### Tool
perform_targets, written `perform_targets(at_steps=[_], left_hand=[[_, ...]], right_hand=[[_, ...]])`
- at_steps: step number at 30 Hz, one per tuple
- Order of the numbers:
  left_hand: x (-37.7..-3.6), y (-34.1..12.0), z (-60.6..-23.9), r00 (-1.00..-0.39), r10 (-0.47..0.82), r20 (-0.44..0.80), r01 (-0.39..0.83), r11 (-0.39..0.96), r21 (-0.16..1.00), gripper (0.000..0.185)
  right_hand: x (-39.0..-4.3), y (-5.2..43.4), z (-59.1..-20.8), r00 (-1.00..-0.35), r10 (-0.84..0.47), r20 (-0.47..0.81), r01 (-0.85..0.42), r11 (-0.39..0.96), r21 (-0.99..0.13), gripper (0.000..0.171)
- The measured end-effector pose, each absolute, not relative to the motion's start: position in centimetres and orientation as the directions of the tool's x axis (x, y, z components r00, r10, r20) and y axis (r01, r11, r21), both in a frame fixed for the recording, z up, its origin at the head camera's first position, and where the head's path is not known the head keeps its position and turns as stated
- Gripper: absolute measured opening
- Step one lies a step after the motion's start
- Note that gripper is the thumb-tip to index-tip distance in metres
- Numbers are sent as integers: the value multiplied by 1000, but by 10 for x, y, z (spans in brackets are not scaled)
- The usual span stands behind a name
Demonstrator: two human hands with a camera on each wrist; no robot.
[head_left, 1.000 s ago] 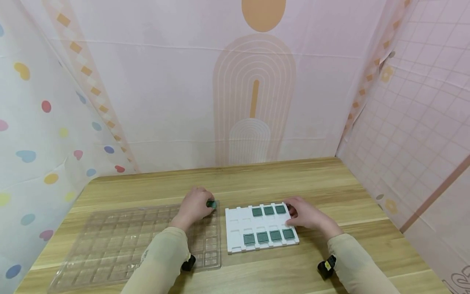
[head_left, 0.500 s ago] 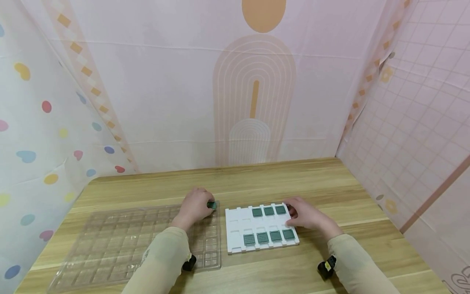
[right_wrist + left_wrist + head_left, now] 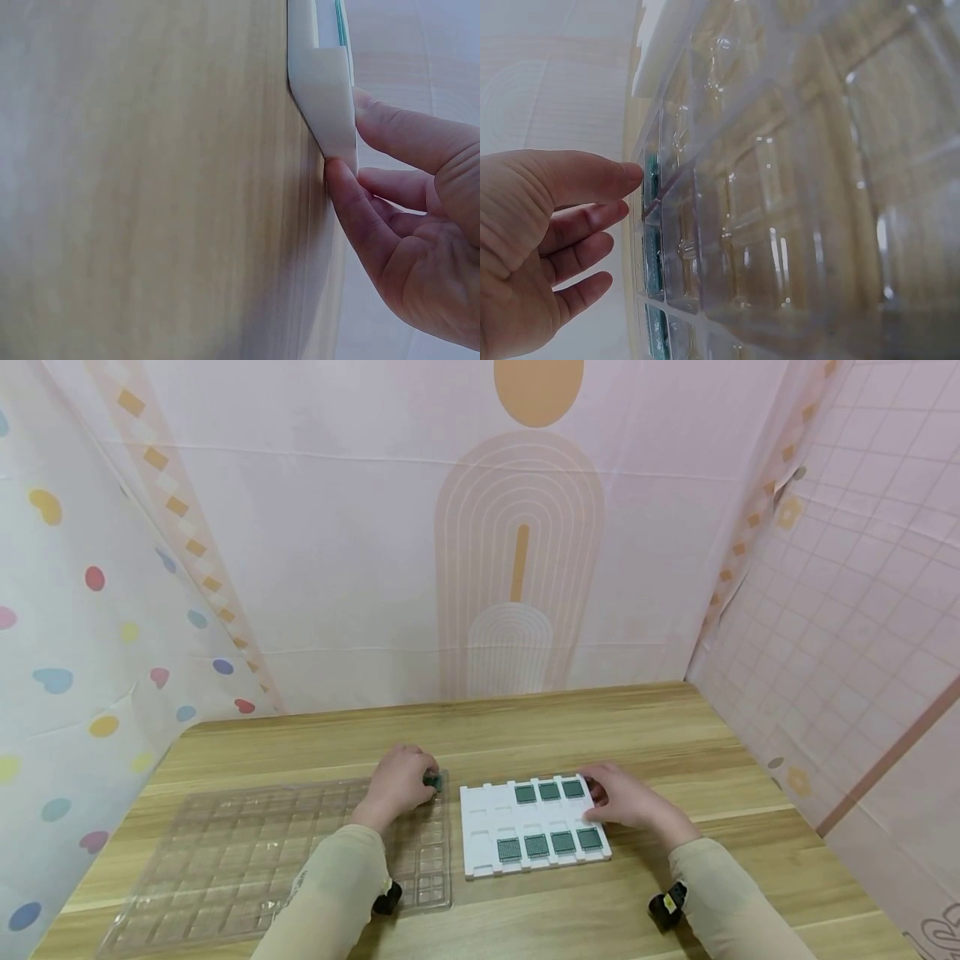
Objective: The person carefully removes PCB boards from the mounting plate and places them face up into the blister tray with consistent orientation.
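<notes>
My left hand (image 3: 405,781) hovers over the far right corner of a clear plastic grid tray (image 3: 225,860). In the left wrist view its fingers (image 3: 592,180) are nearly straight, and one fingertip touches a small green chip (image 3: 650,176) lying in a corner cell of the clear tray (image 3: 780,225). The same chip (image 3: 432,782) shows at the fingertips in the head view. My right hand (image 3: 626,800) lies against the right edge of a white tray (image 3: 480,827) that holds several green chips (image 3: 550,791). Straight fingers (image 3: 390,127) touch the white tray's corner (image 3: 326,97).
Both trays lie side by side on a wooden table (image 3: 525,727), the clear one on the left. Patterned fabric walls close in the back, left and right. Black camera units sit on both wrists (image 3: 667,906).
The green chip at my left fingertips has dropped slightly towards the clear tray's corner cell. The right hand and white tray have stayed put.
</notes>
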State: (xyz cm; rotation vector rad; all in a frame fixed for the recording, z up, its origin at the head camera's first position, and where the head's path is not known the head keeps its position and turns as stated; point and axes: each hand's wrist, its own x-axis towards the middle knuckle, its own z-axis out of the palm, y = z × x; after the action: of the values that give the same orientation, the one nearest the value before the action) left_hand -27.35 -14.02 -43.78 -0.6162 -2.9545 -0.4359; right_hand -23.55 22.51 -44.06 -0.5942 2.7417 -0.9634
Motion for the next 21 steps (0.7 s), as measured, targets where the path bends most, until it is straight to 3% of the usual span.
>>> perform_targets(at_steps=[21], left_hand=[[-263,-141,-430,-895,390,217,439,854,278,30]], right_hand=[[-236,226,-441,-903,-430,-25,-318,705,-635,67]])
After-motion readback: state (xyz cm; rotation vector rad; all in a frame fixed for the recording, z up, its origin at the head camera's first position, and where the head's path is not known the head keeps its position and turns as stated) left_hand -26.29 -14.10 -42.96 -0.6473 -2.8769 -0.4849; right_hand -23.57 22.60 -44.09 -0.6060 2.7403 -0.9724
